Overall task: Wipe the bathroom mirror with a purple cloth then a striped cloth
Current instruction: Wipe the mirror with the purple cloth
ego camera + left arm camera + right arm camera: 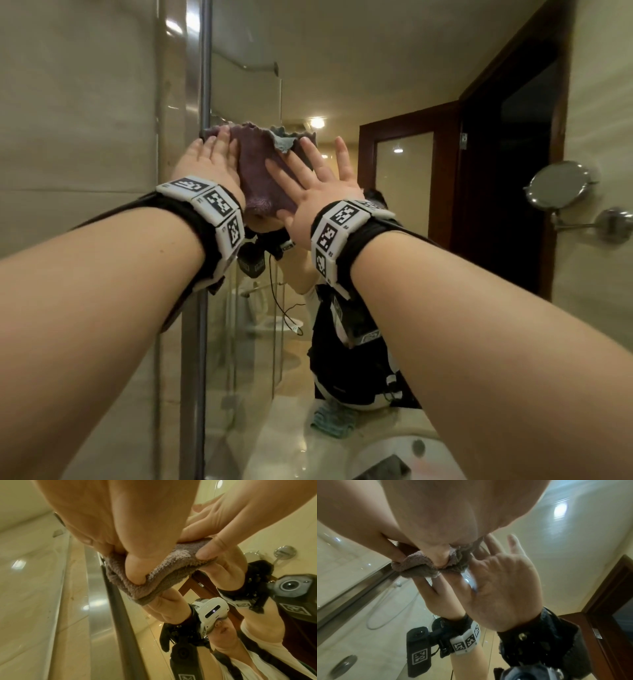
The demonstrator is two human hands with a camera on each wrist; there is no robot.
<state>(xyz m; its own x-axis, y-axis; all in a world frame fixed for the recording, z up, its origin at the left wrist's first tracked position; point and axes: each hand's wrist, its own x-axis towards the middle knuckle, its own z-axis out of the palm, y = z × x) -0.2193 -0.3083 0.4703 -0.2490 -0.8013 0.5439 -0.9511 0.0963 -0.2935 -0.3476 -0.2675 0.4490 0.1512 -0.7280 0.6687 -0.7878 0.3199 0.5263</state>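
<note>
A fluffy purple cloth [260, 171] is spread on the bathroom mirror [342, 68] near its left edge. My left hand [212, 154] presses its left part with straight fingers. My right hand [315, 171] lies flat on its right part, fingers spread. Seen from the left wrist, the cloth [163, 572] bunches under my left hand [120, 520], whose thumb digs into it, with the right hand [231, 513] beside it. From the right wrist, the cloth [419, 562] is crumpled below my right hand [453, 513]. A teal striped cloth [334, 419] lies on the counter below.
A metal strip [205, 68] frames the mirror's left side, with tiled wall beyond it. A round swivel mirror [558, 185] juts from the right wall. A white sink [387, 452] sits below. The glass reflects a shower, a dark wooden door and me.
</note>
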